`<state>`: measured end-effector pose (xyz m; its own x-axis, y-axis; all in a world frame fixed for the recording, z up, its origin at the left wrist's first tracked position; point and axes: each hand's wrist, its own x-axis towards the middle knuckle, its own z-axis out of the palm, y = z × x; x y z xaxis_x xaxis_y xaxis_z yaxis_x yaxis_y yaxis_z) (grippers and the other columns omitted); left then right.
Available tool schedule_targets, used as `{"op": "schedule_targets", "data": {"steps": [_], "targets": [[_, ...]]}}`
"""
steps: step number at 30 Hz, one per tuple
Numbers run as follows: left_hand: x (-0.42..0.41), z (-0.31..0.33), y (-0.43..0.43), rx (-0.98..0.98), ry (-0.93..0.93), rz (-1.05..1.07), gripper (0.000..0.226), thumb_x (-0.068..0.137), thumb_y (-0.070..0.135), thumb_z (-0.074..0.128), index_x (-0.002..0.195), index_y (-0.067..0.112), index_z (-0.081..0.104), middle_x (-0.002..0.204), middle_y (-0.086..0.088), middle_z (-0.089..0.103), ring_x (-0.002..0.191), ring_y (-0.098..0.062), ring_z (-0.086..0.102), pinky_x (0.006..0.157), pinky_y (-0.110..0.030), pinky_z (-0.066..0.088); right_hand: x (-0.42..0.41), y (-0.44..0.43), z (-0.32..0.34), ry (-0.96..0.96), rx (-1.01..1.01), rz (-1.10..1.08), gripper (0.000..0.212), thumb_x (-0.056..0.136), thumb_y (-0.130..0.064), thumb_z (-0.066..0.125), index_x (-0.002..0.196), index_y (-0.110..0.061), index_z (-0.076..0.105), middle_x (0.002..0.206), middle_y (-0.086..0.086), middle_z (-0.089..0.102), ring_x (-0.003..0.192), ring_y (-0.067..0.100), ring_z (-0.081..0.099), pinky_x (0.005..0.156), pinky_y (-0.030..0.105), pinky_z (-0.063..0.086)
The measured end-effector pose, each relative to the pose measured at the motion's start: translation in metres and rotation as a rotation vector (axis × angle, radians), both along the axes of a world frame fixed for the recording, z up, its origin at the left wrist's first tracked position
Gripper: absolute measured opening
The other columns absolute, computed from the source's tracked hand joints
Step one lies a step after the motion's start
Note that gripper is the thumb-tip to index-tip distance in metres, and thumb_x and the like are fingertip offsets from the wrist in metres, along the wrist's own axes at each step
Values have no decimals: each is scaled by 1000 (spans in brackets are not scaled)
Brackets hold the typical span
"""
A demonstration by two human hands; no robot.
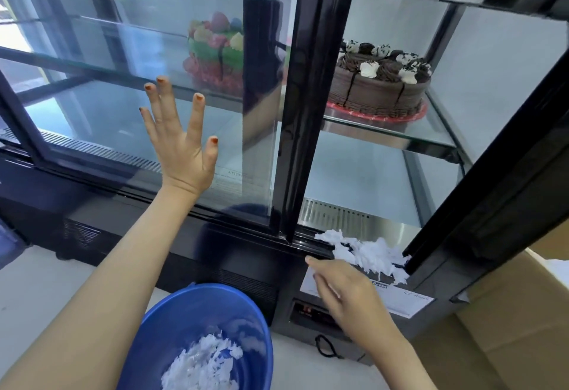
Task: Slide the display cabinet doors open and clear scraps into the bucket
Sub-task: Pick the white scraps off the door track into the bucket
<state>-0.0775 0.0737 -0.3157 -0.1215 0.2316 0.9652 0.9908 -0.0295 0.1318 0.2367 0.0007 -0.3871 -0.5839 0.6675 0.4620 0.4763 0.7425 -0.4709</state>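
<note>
The display cabinet's sliding glass door (172, 51) is slid to the left, its black frame (308, 97) upright in the middle. My left hand (180, 140) lies flat on the glass with fingers spread. A pile of white scraps (366, 252) sits on the cabinet's bottom track at the open right side. My right hand (341, 291) hovers just below and left of that pile, fingers loosely extended, holding nothing. A blue bucket (252, 322) stands on the floor below, with white scraps (203, 365) inside it.
A chocolate cake (381, 81) rests on the glass shelf (431, 131) in the open section. A colourful cake (215, 51) sits behind the closed glass. A cardboard box (508, 328) stands at the right. A black cable (326, 346) loops under the cabinet.
</note>
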Motion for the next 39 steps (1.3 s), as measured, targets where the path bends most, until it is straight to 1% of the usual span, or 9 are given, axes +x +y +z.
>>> {"op": "schedule_targets", "data": {"steps": [4,8,15,18,22,27,30,33,39], "targets": [[-2,-2,1,22,1,0,54,96,52,12,147,40,1,143,-35,17,143,-19,-10,114,-51,-2,10,29,39,66,124,-217,22,88,-9,58,108,-6,68,89,2,66,83,13,59,78,17,45],[-2,-3,2,30,3,-1,54,96,52,12,147,40,0,143,-35,17,143,-18,-11,114,-51,-1,7,66,52,-185,96,-173,30,80,9,66,107,-4,70,93,8,68,87,27,60,76,28,45],[-2,-3,1,29,8,12,54,96,52,11,146,40,-2,142,-39,20,143,-17,-13,115,-49,-2,-12,96,34,-523,-136,-66,34,92,2,54,121,-14,64,116,1,64,102,18,55,87,21,41],[-2,-4,2,28,9,16,53,96,51,11,147,40,-2,142,-39,21,143,-18,-13,115,-48,-3,-18,95,29,-533,-232,-84,35,92,4,50,116,-15,67,114,1,64,93,14,63,87,23,46],[-2,-3,2,28,18,21,53,96,51,11,147,39,-1,142,-37,21,140,-41,5,115,-48,-1,-33,109,36,-815,-371,-172,29,98,-21,51,126,-15,57,124,2,60,112,14,57,71,10,39],[-2,-4,3,40,8,23,54,96,52,11,147,40,0,144,-31,17,143,-17,-10,115,-48,-1,-42,121,39,-940,-518,-262,35,99,-29,47,129,-12,53,128,1,58,120,19,50,95,26,38],[-3,-5,3,40,8,16,54,96,52,11,147,40,0,144,-30,17,143,-17,-11,115,-48,-1,-19,113,22,-659,-177,-170,27,86,6,52,99,-8,72,99,11,67,97,28,60,84,34,48],[-4,-6,4,50,11,17,54,95,52,11,147,39,1,144,-31,18,143,-17,-10,115,-49,0,-5,113,14,-333,26,-142,32,70,20,62,81,-6,76,75,9,67,75,30,62,66,34,51],[-5,-5,4,47,2,19,54,95,54,9,146,41,0,145,-26,14,143,-16,-12,115,-49,0,-28,64,33,367,167,-183,12,80,-6,63,85,-5,74,80,-3,65,77,10,59,74,14,46]]}}
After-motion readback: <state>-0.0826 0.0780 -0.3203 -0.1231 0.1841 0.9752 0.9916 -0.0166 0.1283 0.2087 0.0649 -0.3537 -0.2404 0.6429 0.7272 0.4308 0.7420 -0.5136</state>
